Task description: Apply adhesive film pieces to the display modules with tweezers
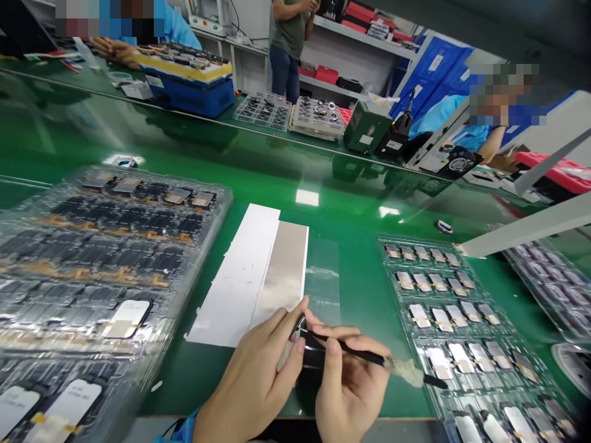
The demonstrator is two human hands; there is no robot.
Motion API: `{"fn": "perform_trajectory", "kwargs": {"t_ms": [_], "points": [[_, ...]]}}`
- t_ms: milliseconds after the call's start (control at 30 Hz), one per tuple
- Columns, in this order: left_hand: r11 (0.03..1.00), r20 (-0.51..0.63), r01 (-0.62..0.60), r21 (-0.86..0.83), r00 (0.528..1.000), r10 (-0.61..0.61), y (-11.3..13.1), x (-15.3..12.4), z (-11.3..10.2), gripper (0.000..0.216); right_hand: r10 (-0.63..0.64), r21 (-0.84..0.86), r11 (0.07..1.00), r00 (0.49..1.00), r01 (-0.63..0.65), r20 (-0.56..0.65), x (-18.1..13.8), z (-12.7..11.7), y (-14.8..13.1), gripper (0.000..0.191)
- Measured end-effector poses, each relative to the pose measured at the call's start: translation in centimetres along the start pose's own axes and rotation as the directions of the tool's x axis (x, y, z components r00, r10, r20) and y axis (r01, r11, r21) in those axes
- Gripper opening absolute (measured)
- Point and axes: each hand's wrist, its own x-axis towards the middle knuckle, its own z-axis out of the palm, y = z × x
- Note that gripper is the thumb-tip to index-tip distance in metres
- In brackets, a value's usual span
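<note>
My hands worked close to the near edge of the green desk (351, 203), with little room on either side. A tall stack of clear trays (210, 234) crowded in just left of my left hand (258, 381). A single clear tray (401, 307) of small parts lay just right of my right hand (353, 387). The only open lane ran straight ahead of my fingers. There a white sheet (235, 283), a silver sheet (286, 271) and a patch of clear film (323, 277) lay flat side by side. Beyond them the desk top was bare and glossy.

My hands were together, fingertips almost meeting. The left was pinched on the top edge of a small dark panel (310, 360), which sat low between both hands, right over the desk's near edge. The right was clamped, pen-style, on a thin black tool (364, 355). Its tip reached in to the panel's upper edge beside my left thumb, and its tail stuck out to the right over the tray.

The panel looked flat, rectangular and shiny black, mostly hidden by my fingers. The tool was slim and matte, with a fuzzy pale wad (406, 371) wrapped round it near the tail. The trays were thin moulded plastic, ribbed into pockets. Dark and silvery screen-like pieces filled the left stack, and small grey tabs filled the right tray.
</note>
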Motion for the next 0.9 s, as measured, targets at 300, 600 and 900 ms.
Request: {"fn": "perform_trajectory", "kwargs": {"t_ms": [300, 600, 900], "points": [[0.997, 0.059, 0.054, -0.053, 0.997, -0.051, -0.08, -0.15, -0.01, 0.050, 0.013, -0.008, 1.000, 1.000, -0.013, 0.003, -0.07, -0.28, 0.29, 0.019], [0.988, 0.068, 0.101, -0.120, 0.993, -0.094, 0.08, 0.00, -0.04, 0.050, -0.032, 0.019, 0.999, 0.999, 0.032, 0.013, 0.07, -0.33, 0.45, 0.023], [0.984, 0.069, 0.112, -0.140, 0.992, -0.103, -0.06, 0.01, 0.03, 0.049, -0.060, 0.033, 0.998, 0.998, 0.059, 0.031, 0.07, -0.56, 0.39, 0.024]]}}
